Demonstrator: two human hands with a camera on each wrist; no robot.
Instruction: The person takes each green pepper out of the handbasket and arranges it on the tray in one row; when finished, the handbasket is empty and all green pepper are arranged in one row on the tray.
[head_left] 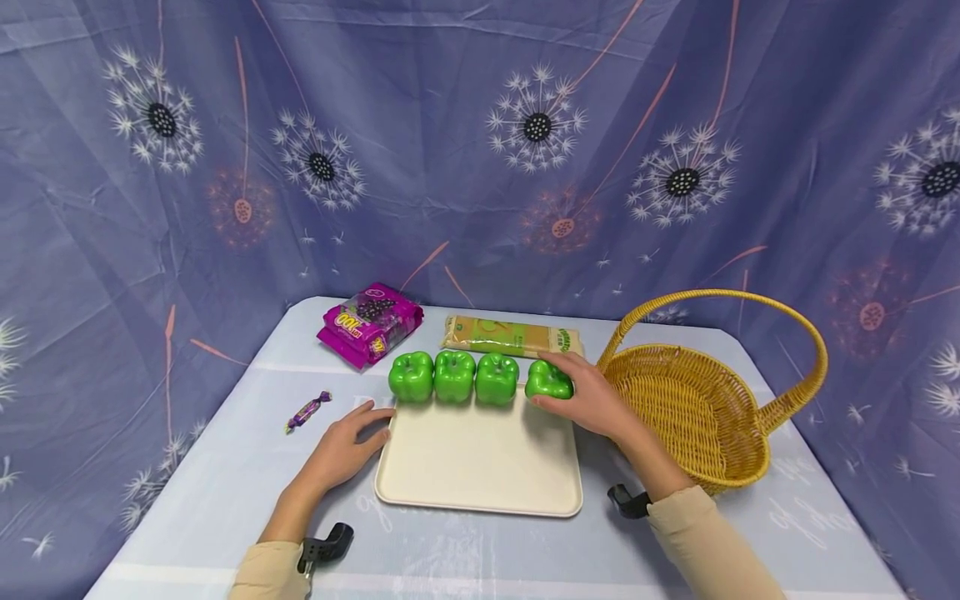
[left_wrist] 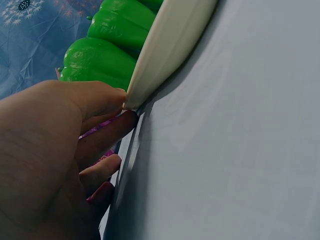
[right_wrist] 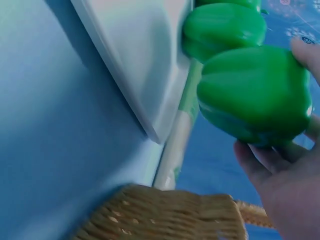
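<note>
My right hand (head_left: 588, 398) grips a green bell pepper (head_left: 548, 380) between thumb and fingers, over the back right corner of a cream tray (head_left: 480, 462). In the right wrist view that bell pepper (right_wrist: 255, 95) appears raised, its underside showing. Three more green bell peppers (head_left: 453, 377) stand side by side along the tray's back edge, left of the held one. My left hand (head_left: 341, 446) touches the tray's left rim with thumb and index fingertips, the fingers loosely extended. In the left wrist view the thumb of this hand (left_wrist: 55, 135) meets the rim (left_wrist: 150, 60).
A yellow wicker basket (head_left: 678, 354) with a tall handle stands right of the tray, beside my right forearm. Behind the peppers lies a long noodle-like packet (head_left: 495, 336). A purple snack bag (head_left: 371, 323) sits at back left, and a wrapped candy (head_left: 307, 412) lies left of the tray.
</note>
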